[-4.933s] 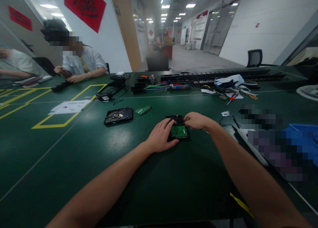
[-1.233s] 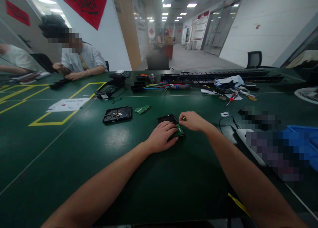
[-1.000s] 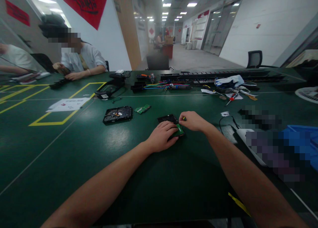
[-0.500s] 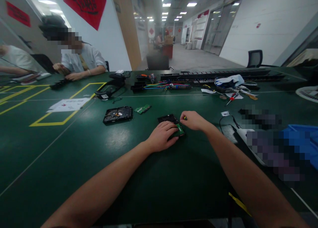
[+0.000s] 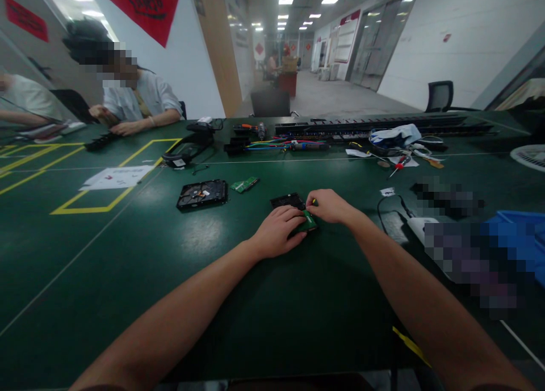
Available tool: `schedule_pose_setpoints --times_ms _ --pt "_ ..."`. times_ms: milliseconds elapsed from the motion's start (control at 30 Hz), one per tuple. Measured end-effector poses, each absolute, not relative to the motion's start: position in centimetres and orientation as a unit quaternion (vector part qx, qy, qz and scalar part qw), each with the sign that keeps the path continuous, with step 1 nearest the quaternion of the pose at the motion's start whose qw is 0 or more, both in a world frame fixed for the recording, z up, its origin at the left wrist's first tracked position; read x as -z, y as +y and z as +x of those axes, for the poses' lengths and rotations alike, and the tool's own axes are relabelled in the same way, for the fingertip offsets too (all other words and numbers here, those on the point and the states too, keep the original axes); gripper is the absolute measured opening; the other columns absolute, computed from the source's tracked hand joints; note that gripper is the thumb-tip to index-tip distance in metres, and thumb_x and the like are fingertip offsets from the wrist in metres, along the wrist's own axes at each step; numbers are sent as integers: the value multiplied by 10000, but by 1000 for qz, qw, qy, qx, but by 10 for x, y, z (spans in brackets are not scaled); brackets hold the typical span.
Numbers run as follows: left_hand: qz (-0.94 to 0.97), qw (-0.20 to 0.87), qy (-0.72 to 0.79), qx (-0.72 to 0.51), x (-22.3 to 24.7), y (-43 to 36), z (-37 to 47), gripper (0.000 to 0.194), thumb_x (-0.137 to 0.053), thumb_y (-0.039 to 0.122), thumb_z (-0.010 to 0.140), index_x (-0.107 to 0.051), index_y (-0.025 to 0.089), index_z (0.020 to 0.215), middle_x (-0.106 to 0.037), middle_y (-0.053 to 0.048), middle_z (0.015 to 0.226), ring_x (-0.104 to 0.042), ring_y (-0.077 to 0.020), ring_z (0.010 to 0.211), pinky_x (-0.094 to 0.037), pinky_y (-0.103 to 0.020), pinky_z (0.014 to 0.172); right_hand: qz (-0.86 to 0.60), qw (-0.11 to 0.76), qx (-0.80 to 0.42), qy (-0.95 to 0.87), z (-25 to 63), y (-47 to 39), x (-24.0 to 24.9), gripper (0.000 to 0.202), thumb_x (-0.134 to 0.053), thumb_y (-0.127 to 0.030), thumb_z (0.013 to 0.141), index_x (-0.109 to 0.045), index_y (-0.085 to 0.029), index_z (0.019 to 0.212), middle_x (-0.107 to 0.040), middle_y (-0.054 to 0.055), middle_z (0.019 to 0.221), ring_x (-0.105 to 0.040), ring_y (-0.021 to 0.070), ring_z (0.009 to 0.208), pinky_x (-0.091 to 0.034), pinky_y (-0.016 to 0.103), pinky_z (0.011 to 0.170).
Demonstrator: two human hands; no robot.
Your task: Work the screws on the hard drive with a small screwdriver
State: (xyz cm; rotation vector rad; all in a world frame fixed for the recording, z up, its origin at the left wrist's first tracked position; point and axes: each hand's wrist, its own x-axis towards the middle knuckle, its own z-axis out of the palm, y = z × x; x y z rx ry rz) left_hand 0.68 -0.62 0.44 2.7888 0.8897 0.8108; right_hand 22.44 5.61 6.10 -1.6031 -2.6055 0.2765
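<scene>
A hard drive [image 5: 286, 200] with a green circuit board [image 5: 310, 223] on its near right part lies on the green table in front of me. My left hand [image 5: 280, 231] rests over it and holds it down, fingers across the top and thumb at the near side. Closed at the drive's right edge, my right hand [image 5: 327, 205] grips a small screwdriver [image 5: 314, 202]; only a bit of its yellow and black handle shows, and its tip is hidden. Left of my hands lie a second hard drive [image 5: 202, 194] and loose green circuit boards [image 5: 244, 185].
Along the table's far side lie a power drill [image 5: 260, 131], coloured cables [image 5: 272, 146] and long black rails [image 5: 366, 127]. To the right are a red screwdriver [image 5: 399, 165], a white power strip [image 5: 426, 238] and a blue bin [image 5: 519, 238]. A co-worker [image 5: 140, 101] sits at the far left.
My right hand has shifted slightly left, closer to the circuit board on the drive. My left hand stays on the drive. The view has tilted a little.
</scene>
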Motion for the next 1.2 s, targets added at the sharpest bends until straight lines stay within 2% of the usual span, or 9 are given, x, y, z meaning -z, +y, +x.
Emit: schedule_pose_setpoints --times_ms 1200 --pt "913 48 292 -280 -1 -6 6 303 -614 375 1011 -673 234 1273 -690 -104 1292 -623 -283 1270 -513 -505 1105 -513 31 -60 -855 217 51 -63 168 -664 -216 903 -823 -197 953 -836 79 1037 -770 235 994 -524 274 885"
